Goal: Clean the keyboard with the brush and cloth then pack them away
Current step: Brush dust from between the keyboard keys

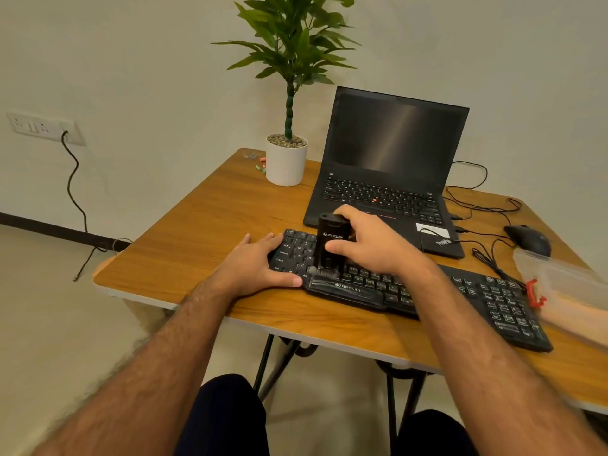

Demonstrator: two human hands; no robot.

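Observation:
A black keyboard point(487, 294) lies slantwise along the near edge of the wooden table point(210, 232). My right hand point(368, 241) grips a black upright brush point(330, 245), its bristles down on the keys near the keyboard's left part. My left hand point(260, 264) rests on the keyboard's left end, fingers on the keys and thumb along its front edge. A clear zip bag point(566, 284) with a red slider lies at the right, by the keyboard's far end. No cloth is visible.
An open black laptop point(388, 166) stands just behind the keyboard. A white potted plant point(285, 162) is at the back, with small coloured bits beside it. A black mouse point(528, 238) and loose cables lie at the right. My knees are under the table.

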